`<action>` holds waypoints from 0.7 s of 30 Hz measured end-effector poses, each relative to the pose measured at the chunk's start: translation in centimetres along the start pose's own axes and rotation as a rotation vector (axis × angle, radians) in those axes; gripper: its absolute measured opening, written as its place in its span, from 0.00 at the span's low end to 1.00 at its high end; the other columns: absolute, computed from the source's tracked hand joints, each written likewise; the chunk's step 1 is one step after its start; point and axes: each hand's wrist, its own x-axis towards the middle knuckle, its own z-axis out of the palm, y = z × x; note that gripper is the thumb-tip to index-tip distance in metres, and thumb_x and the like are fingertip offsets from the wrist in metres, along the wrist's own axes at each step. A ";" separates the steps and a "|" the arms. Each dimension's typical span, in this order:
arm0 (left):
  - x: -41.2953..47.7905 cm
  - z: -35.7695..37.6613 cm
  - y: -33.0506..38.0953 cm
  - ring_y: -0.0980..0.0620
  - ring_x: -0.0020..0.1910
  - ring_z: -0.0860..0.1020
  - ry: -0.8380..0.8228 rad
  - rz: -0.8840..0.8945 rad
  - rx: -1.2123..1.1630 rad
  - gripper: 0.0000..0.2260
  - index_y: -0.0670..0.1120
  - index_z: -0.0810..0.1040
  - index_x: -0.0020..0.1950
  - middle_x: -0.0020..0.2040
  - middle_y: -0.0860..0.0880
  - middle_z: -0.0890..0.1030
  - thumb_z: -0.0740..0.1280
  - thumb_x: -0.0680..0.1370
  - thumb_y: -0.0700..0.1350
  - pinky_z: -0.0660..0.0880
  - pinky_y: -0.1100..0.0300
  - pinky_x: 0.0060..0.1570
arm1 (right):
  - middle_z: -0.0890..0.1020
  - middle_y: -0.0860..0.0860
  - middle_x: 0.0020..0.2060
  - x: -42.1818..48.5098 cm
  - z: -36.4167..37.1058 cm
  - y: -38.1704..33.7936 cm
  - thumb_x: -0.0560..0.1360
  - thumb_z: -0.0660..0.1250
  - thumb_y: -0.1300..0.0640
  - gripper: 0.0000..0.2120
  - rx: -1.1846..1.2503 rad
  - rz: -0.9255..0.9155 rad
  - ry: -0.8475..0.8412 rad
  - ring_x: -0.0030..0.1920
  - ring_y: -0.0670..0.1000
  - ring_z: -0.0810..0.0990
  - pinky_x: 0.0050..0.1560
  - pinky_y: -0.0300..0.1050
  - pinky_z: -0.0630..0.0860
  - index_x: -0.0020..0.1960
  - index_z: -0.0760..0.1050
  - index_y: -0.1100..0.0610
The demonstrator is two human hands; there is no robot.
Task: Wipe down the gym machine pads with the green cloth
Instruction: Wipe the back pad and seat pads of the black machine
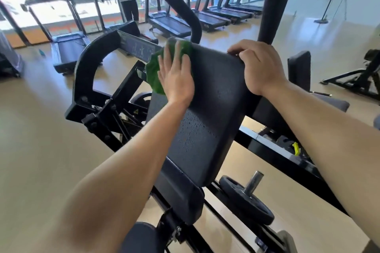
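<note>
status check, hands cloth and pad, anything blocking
Left hand flat, pressing green cloth on back pad top left corner. Right hand gripping pad's top right edge. Droplets mid-pad, unwiped. Nothing in the way.

Green cloth [156,68] mostly hidden beneath left hand [176,77].

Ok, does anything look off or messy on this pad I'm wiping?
Only one thing: fine droplets bead on the lower middle of the black pad, below where the left hand presses the green cloth. That part looks wet and unwiped. The right hand grips the pad's top edge. No damage shows.
</note>
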 end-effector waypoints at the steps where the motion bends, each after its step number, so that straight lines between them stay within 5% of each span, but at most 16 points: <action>1: -1.6 0.6 0.7 0.51 0.82 0.45 -0.032 0.118 0.003 0.23 0.60 0.60 0.80 0.83 0.56 0.52 0.51 0.84 0.55 0.41 0.45 0.79 | 0.86 0.49 0.53 -0.1 0.1 0.1 0.74 0.53 0.55 0.21 0.004 -0.004 0.006 0.55 0.53 0.80 0.55 0.46 0.72 0.54 0.84 0.52; 4: -5.4 1.9 2.0 0.49 0.82 0.47 -0.120 0.468 0.102 0.23 0.57 0.63 0.79 0.82 0.55 0.56 0.51 0.83 0.55 0.43 0.46 0.80 | 0.85 0.52 0.47 -0.2 0.2 0.1 0.75 0.51 0.55 0.20 0.010 -0.033 0.022 0.50 0.56 0.79 0.50 0.49 0.72 0.51 0.82 0.53; 7: -3.0 1.3 1.3 0.46 0.81 0.53 -0.120 0.611 0.162 0.22 0.54 0.67 0.78 0.80 0.52 0.63 0.52 0.83 0.53 0.50 0.44 0.79 | 0.85 0.50 0.45 -0.2 0.1 0.2 0.75 0.51 0.54 0.19 0.026 -0.014 0.017 0.50 0.55 0.79 0.48 0.47 0.69 0.50 0.82 0.51; 14: 5.1 0.2 1.4 0.48 0.81 0.54 -0.025 0.088 0.121 0.21 0.54 0.70 0.74 0.79 0.53 0.62 0.51 0.83 0.55 0.50 0.44 0.78 | 0.86 0.45 0.51 -0.2 0.1 0.1 0.75 0.53 0.54 0.20 0.079 0.034 0.025 0.55 0.50 0.80 0.56 0.45 0.72 0.52 0.84 0.49; 18: -1.2 1.8 3.6 0.48 0.82 0.47 -0.061 0.271 0.115 0.21 0.58 0.69 0.74 0.80 0.55 0.61 0.54 0.81 0.54 0.43 0.42 0.79 | 0.84 0.44 0.54 -0.4 0.2 -0.1 0.75 0.50 0.45 0.24 0.205 0.050 0.057 0.56 0.49 0.80 0.62 0.48 0.73 0.59 0.80 0.49; 21: -8.8 2.9 4.0 0.48 0.82 0.44 -0.108 0.438 0.102 0.26 0.56 0.57 0.81 0.83 0.54 0.54 0.52 0.81 0.53 0.41 0.47 0.78 | 0.82 0.44 0.61 -0.6 0.1 -0.2 0.76 0.47 0.40 0.29 0.196 0.012 0.057 0.63 0.47 0.78 0.67 0.48 0.70 0.65 0.78 0.47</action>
